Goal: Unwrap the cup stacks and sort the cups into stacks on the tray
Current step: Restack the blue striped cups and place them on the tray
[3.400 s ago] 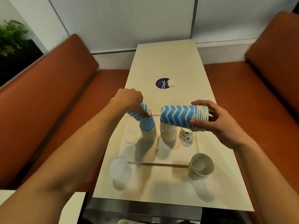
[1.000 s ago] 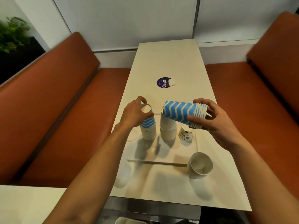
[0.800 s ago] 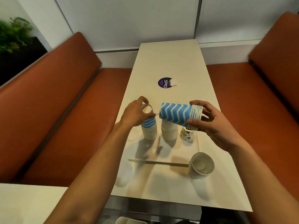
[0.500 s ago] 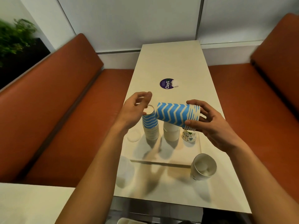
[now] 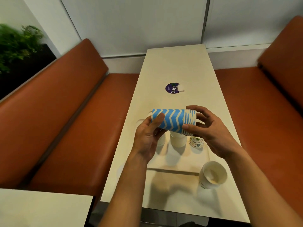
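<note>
Nearest, 5 o'clock: loose cup (image 5: 213, 175) upright on tabletop (image 5: 177, 63), off tray (image 5: 177, 161); we judge it unsorted.
Middle: left hand (image 5: 147, 138) grips base end of blue stack (image 5: 173, 119), right hand (image 5: 211, 130) grips rim end. Both grips closed on it, held sideways above tray.
Beneath, on tray: white stack (image 5: 177, 139) at 12, patterned cup (image 5: 196, 142) at 1, third stack (image 5: 161, 140) mostly hidden behind left hand.
Far, 12 o'clock: sticker (image 5: 172, 88).
We judge task roughly midway: blue stack not yet set down.
</note>
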### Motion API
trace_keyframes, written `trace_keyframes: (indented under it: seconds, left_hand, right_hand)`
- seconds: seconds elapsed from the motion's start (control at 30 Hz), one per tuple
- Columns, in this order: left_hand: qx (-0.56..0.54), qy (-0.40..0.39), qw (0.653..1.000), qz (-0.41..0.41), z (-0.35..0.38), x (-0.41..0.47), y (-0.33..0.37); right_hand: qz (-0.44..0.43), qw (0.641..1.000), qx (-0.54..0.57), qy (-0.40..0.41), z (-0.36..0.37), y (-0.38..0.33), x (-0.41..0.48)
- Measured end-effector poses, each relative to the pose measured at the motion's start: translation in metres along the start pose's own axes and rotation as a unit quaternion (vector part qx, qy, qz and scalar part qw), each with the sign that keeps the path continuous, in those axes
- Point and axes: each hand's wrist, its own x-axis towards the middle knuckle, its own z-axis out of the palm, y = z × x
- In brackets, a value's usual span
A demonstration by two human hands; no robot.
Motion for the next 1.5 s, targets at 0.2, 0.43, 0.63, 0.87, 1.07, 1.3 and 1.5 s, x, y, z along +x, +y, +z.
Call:
trace_keyframes:
  seconds: [0.2, 0.43, 0.63, 0.87, 1.07, 1.3, 1.5]
  left_hand:
    - [0.003, 0.084, 0.993, 0.086, -0.007, 0.015, 0.030]
    - [0.308, 0.134, 0.906, 0.260, -0.031, 0.042, 0.034]
    - [0.463, 0.145, 0.848, 0.212, -0.040, 0.067, 0.000]
    - [0.503, 0.126, 0.843, 0.142, -0.047, 0.082, -0.029]
    - [0.486, 0.110, 0.861, 0.106, -0.049, 0.077, -0.027]
    - [0.412, 0.140, 0.884, 0.174, -0.028, 0.041, 0.015]
    - [0.180, -0.015, 0.982, 0.059, -0.008, 0.019, 0.014]
  right_hand:
    - [-0.015, 0.999, 0.036, 0.036, -0.008, 0.004, 0.008]
    - [-0.027, 0.995, 0.049, 0.079, -0.022, 0.000, 0.013]
    - [-0.013, 0.995, 0.042, 0.089, -0.028, 0.002, 0.015]
    - [0.001, 0.995, 0.038, 0.093, -0.034, 0.003, 0.014]
    - [0.002, 0.996, 0.030, 0.079, -0.029, 0.001, 0.013]
    - [-0.002, 0.998, 0.046, 0.053, -0.021, 0.002, 0.012]
    - [-0.002, 0.999, 0.045, 0.022, -0.001, 0.002, 0.013]
